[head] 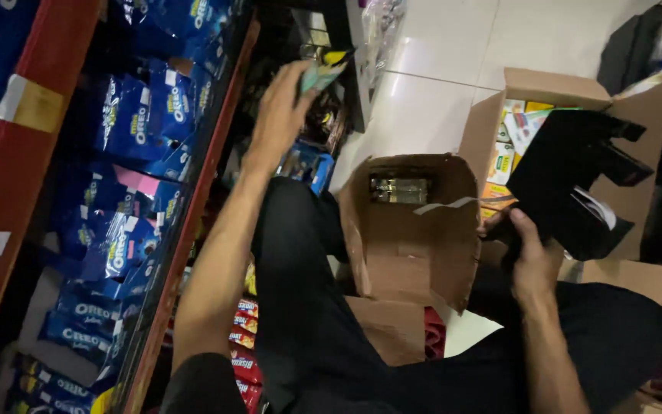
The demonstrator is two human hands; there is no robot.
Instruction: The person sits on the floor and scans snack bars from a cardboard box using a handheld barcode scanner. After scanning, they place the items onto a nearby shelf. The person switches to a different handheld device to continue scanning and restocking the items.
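My left hand (281,115) reaches up toward the lower shelf and holds a small green and yellow packet (322,70) at its fingertips. My right hand (529,253) grips a black, flattened cardboard piece (568,180) held up beside an open brown cardboard box (415,230). The brown box stands between my knees, and a few small dark packets (400,190) lie at its bottom.
A red-edged shelf (185,222) on the left holds several blue biscuit packs (128,115). Red packets (243,322) lie low by my leg. A second open carton (499,115) with colourful packs stands on the white tiled floor (430,69) at the right.
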